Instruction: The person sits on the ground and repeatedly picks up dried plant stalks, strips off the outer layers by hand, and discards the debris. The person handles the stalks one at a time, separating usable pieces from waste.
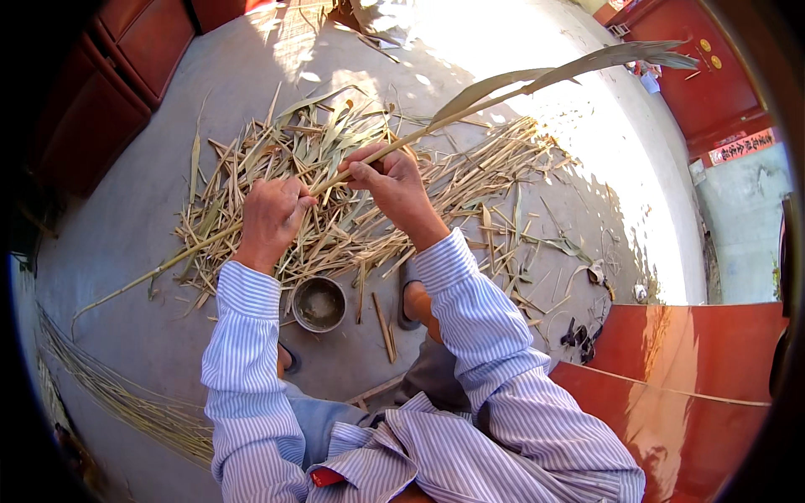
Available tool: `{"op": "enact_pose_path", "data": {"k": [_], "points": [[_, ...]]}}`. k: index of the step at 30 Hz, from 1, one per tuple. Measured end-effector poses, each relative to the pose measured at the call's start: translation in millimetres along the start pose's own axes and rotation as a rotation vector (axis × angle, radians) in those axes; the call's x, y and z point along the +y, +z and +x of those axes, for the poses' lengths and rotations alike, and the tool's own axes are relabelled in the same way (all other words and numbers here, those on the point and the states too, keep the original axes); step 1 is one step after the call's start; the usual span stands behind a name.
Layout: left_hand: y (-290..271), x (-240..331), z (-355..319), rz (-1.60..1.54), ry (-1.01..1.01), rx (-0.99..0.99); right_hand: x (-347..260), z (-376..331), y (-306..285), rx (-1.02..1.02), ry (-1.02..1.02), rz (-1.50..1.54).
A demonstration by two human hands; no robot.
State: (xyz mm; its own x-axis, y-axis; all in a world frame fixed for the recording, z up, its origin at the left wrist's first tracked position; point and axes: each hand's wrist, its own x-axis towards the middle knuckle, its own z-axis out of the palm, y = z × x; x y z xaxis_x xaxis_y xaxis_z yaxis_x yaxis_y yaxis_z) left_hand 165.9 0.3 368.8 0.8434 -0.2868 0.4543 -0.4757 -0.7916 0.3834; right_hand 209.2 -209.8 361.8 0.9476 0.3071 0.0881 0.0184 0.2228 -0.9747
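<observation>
A long reed stalk (470, 111) runs slantwise across the view, its thin end low at the left and its dry leaves (587, 65) up at the right. My left hand (272, 216) is closed in a fist around the stalk. Further up, my right hand (392, 183) grips the same stalk between thumb and fingers. Both hands are above a loose heap of cut stalk pieces and dry leaves (335, 239) on the grey floor. Between my feet and the heap stands a small round metal bowl (319, 304) with some murky liquid or residue in it.
Long thin stalks (126, 402) lie in a bundle at the lower left. Dark red padded seats (138, 50) stand at the far left. A glossy red panel (671, 352) is close on my right, with dark scraps (580, 337) beside it. A red door (713, 75) is at the far right.
</observation>
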Motion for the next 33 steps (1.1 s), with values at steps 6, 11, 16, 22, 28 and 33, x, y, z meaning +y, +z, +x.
{"op": "enact_pose_path", "data": {"k": [6,11,16,22,28,33], "points": [[-19.2,4.1,-8.8,-0.073,0.003,-0.056,-6.8,5.1,-1.3,0.049,0.261,0.146],[-33.3,25.8,-13.4,-0.364,0.014,-0.143,-5.8,6.8,-15.0,0.000,0.497,0.110],[-48.5,31.5,-34.7,-0.538,-0.077,-0.297,6.8,10.2,-22.5,0.028,0.406,-0.264],[-32.9,15.4,-60.9,-0.282,-0.035,-0.305,10.7,8.6,-11.0,-0.198,0.461,-0.369],[-17.3,9.4,-80.9,-0.243,-0.016,-0.317,52.4,20.8,15.3,-0.041,0.075,-0.996],[-12.8,11.7,-101.9,-0.197,0.137,-0.281,12.6,27.6,16.2,0.155,-0.095,-0.650]]}}
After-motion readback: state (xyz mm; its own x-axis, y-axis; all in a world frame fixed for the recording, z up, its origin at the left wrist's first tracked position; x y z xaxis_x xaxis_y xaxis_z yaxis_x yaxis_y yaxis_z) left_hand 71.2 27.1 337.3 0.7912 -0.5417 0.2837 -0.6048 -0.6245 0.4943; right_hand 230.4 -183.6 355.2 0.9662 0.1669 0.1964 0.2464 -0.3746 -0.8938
